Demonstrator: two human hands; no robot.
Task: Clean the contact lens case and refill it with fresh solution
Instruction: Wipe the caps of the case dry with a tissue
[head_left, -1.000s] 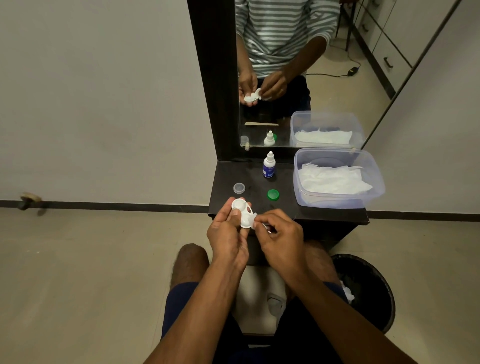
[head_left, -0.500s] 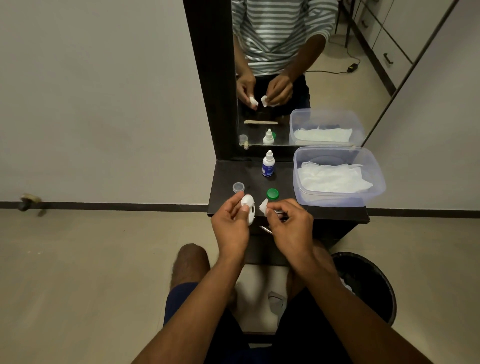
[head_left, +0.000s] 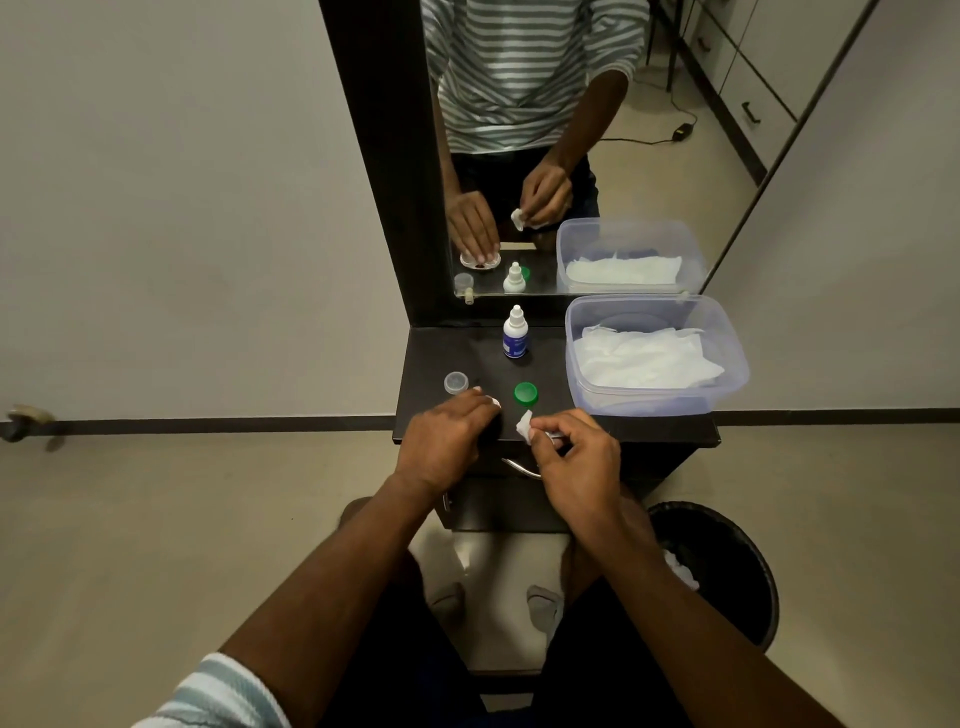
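Note:
My left hand (head_left: 447, 441) lies palm down on the dark shelf (head_left: 431, 358) and covers the white contact lens case (head_left: 492, 401); only a white edge shows past my fingertips. The mirror shows the case resting flat on the shelf under those fingers. My right hand (head_left: 576, 462) hovers just to the right and pinches a small wad of white tissue (head_left: 524, 427). The solution bottle (head_left: 515, 338), white with a blue label, stands upright at the back of the shelf. A green cap (head_left: 525, 394) and a clear cap (head_left: 456, 383) lie loose on the shelf.
A clear plastic box (head_left: 735, 364) holding white tissues fills the shelf's right side. A tall mirror (head_left: 571, 130) rises behind the shelf. A black bin (head_left: 737, 566) with crumpled tissue stands on the floor at the right. A metal drawer handle (head_left: 519, 467) sits below the shelf's edge.
My left hand has lowered the case from in front of me onto the shelf. My right hand has drawn the tissue away from the case and holds it apart.

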